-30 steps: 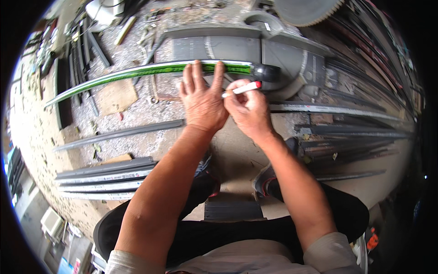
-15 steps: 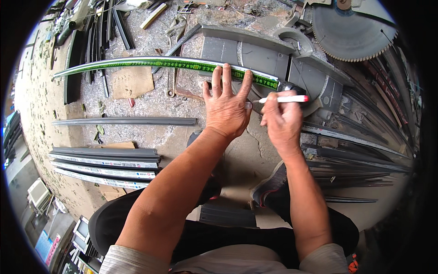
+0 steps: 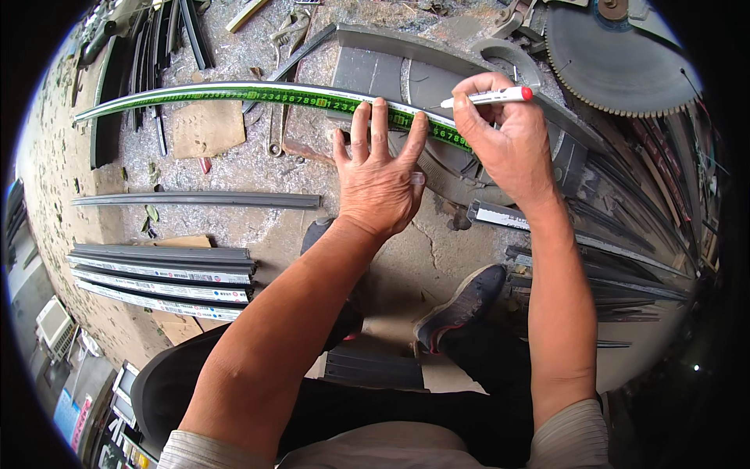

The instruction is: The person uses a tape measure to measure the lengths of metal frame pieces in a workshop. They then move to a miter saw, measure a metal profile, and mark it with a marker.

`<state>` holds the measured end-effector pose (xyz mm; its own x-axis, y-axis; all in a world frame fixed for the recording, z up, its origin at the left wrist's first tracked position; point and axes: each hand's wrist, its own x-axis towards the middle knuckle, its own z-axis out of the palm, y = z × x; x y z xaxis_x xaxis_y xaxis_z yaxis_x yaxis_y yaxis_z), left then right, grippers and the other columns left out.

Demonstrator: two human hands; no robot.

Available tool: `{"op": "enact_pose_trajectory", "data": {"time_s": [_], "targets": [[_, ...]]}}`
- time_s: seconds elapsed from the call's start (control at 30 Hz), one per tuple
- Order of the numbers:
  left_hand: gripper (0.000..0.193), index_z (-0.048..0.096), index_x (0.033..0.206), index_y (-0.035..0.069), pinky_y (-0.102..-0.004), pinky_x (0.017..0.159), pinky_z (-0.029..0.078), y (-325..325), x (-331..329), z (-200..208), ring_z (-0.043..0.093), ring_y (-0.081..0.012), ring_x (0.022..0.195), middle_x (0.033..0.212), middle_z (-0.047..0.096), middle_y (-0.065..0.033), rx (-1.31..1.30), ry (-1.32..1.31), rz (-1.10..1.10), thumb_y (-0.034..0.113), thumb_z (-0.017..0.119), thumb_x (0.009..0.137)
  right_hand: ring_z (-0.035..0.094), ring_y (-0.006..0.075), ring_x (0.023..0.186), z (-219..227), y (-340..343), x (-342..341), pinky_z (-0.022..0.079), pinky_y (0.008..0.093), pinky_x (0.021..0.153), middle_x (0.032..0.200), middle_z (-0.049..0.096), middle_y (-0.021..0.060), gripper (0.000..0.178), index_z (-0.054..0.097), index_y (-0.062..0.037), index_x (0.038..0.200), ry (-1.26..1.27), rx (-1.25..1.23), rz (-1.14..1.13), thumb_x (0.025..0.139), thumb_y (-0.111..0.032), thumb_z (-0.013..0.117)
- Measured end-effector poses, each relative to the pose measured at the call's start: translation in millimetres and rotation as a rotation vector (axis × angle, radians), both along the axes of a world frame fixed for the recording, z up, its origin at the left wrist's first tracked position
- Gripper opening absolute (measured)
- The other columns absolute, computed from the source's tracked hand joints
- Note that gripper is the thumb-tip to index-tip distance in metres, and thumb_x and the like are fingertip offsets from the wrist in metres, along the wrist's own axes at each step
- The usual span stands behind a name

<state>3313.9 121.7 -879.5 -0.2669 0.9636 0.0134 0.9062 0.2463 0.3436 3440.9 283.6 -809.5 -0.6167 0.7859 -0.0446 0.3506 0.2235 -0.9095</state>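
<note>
My left hand (image 3: 379, 184) lies with its fingers spread, fingertips pressing on a green tape measure (image 3: 289, 98) stretched along a long pale-edged strip (image 3: 195, 87). A small pale thing at its thumb is too small to make out. My right hand (image 3: 508, 141) pinches a white marker pen (image 3: 492, 97) with a red end. The pen's tip points left, close to the strip's far edge, just right of my left index finger. Behind my right hand, the tape's right end is hidden. Tape and strip cross the grey metal saw bed (image 3: 367, 69).
A large toothed saw blade (image 3: 621, 59) stands at the back right. Dark metal profiles (image 3: 164, 273) are stacked at left, with a single profile (image 3: 195, 200) beyond them. More long profiles (image 3: 633, 273) fan out at right. My shoe (image 3: 462, 306) is on the floor below.
My right hand has moved up and right, bringing the marker's tip from below the tape to the strip's far edge. My left hand still presses on the tape; the whole view has shifted slightly.
</note>
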Motion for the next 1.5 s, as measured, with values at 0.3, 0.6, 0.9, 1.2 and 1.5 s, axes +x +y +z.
{"op": "enact_pose_trajectory", "data": {"time_s": [0.3, 0.6, 0.9, 1.2, 1.5], "targets": [[0.082, 0.05, 0.167, 0.032, -0.0739, 0.125, 0.023, -1.6, 0.6, -8.3, 0.027, -0.0525, 0.159, 0.173, 0.028, -0.028, 0.03, 0.0, 0.011, 0.029, 0.07, 0.087, 0.067, 0.007, 0.078, -15.4, 16.1, -10.0, 0.057, 0.0279, 0.072, 0.083, 0.074, 0.0018, 0.012, 0.074, -0.0009, 0.107, -0.028, -0.14, 0.106, 0.103, -0.012, 0.076], [0.086, 0.049, 0.169, 0.034, -0.0705, 0.126, 0.021, -1.1, -0.8, -12.0, 0.027, -0.0525, 0.158, 0.173, 0.028, -0.0281, 0.051, 0.008, -0.003, 0.032, 0.071, 0.086, 0.07, 0.0081, 0.082, -17.7, 12.6, -13.4, 0.059, 0.0278, 0.074, 0.087, 0.076, 0.0027, 0.011, 0.075, -0.0015, 0.11, -0.019, -0.179, 0.114, 0.103, -0.009, 0.076], [0.085, 0.05, 0.168, 0.033, -0.0686, 0.125, 0.024, 0.6, -0.7, -11.6, 0.03, -0.0512, 0.154, 0.17, 0.03, -0.0274, 0.064, 0.028, 0.0, 0.031, 0.071, 0.085, 0.078, 0.0142, 0.088, -17.0, 14.9, -13.3, 0.062, 0.0309, 0.08, 0.093, 0.081, 0.0081, 0.014, 0.077, -0.0036, 0.114, -0.094, -0.148, 0.144, 0.104, -0.013, 0.076], [0.086, 0.049, 0.168, 0.033, -0.0694, 0.124, 0.024, -0.1, -1.2, -11.8, 0.029, -0.0514, 0.155, 0.171, 0.029, -0.0275, 0.066, 0.027, -0.008, 0.031, 0.071, 0.085, 0.08, 0.0156, 0.09, -19.5, 14.5, -11.4, 0.064, 0.0317, 0.08, 0.095, 0.081, 0.0091, 0.015, 0.076, -0.0032, 0.116, -0.093, -0.111, 0.179, 0.105, -0.013, 0.076], [0.088, 0.047, 0.17, 0.034, -0.0716, 0.124, 0.023, -0.7, -1.0, -13.1, 0.028, -0.0515, 0.156, 0.171, 0.028, -0.0277, 0.053, 0.034, -0.008, 0.031, 0.07, 0.085, 0.079, 0.0145, 0.09, -18.0, 13.5, -12.0, 0.063, 0.0309, 0.081, 0.094, 0.081, 0.0085, 0.013, 0.076, -0.0037, 0.114, -0.102, -0.117, 0.175, 0.105, -0.013, 0.076]]}}
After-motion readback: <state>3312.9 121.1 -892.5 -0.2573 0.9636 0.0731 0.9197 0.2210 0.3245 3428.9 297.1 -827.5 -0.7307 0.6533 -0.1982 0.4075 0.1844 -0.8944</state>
